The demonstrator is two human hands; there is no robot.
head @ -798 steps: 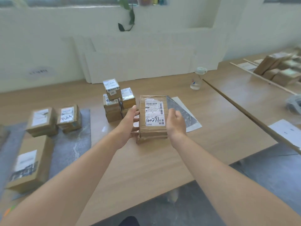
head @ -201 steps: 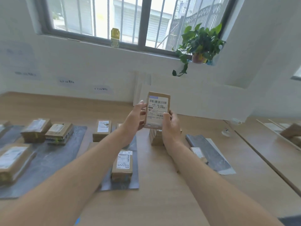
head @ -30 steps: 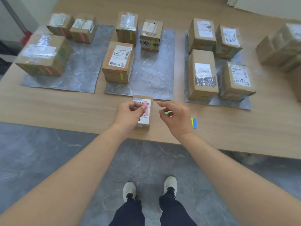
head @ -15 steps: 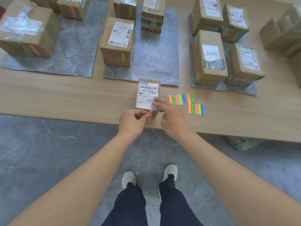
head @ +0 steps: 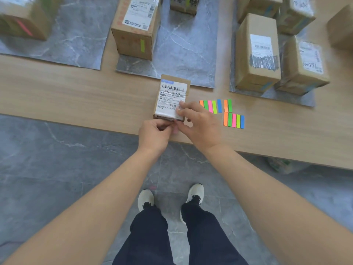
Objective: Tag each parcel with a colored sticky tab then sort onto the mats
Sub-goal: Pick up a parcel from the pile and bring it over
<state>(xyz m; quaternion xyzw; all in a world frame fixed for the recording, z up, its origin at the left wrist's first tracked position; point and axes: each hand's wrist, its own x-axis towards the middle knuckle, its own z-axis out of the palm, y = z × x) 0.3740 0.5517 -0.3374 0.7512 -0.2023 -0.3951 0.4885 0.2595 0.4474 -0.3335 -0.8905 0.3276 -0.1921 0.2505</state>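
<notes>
A small brown parcel (head: pixel 172 94) with a white barcode label lies on the wooden table (head: pixel 76 96) near its front edge. My left hand (head: pixel 154 135) is curled at the parcel's near face and pinches a pink sticky tab (head: pixel 175 131) there; the tab is almost hidden by my fingers. My right hand (head: pixel 200 123) holds the parcel's near right corner, fingers on the label and thumb at the near face. Two rows of colored sticky tabs (head: pixel 214 106) (head: pixel 234 120) lie just right of the parcel.
Three grey marble-pattern mats lie behind: left mat (head: pixel 76 44), middle mat (head: pixel 187 54), right mat (head: pixel 232 81). Tagged parcels stand on them, such as a green-tabbed box (head: pixel 136 27) and two blue-tabbed boxes (head: pixel 256 56) (head: pixel 303 66). Another box (head: pixel 342 27) sits far right.
My left hand brought the pink tab from above the label down to the parcel's near face. My right hand moved onto the parcel's near right corner. The tab rows are now uncovered.
</notes>
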